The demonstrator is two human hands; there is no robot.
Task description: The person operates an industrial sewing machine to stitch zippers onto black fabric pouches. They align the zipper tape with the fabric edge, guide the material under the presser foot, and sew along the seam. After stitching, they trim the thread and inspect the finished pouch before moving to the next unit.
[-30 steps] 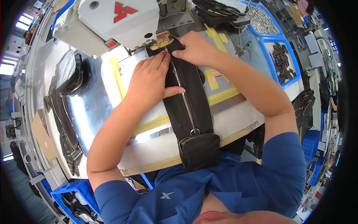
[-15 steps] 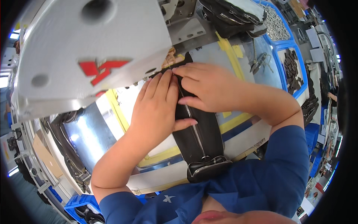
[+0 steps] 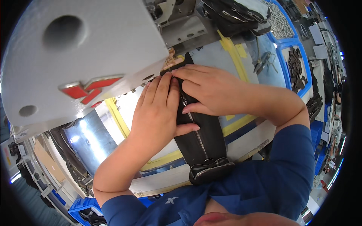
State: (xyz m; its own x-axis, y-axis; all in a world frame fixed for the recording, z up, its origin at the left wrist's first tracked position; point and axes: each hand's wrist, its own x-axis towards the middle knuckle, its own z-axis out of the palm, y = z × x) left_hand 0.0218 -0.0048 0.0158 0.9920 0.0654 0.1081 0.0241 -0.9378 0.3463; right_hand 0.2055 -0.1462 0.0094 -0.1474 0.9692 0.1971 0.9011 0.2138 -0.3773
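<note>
A long black bag piece [image 3: 209, 137] with a metal zipper [image 3: 200, 138] down its middle lies on the work surface. Its near end, with a zipped black pouch [image 3: 212, 170], reaches my body. My left hand [image 3: 156, 107] rests on its left edge, fingers stretched forward side by side, thumb beside the zipper. Across the right side lies my right hand [image 3: 211, 90], its fingers extended to the left and its thumb by the zipper. Both sets of fingertips meet close to the copper-coloured foot [image 3: 173, 60] of a sewing machine [image 3: 94, 49]; what lies under them is hidden.
The machine's large pale head fills the upper left. At the upper right are stacked black bags [image 3: 233, 17], thread snips [image 3: 264, 63], a blue tray of metal parts [image 3: 279, 20] and another of dark strips [image 3: 296, 69]. Yellow tape [image 3: 235, 56] marks the table.
The machine's head looks larger and shifted left and down in view. Both hands remain on the bag piece near the foot; a zipper stretch between them shows more clearly.
</note>
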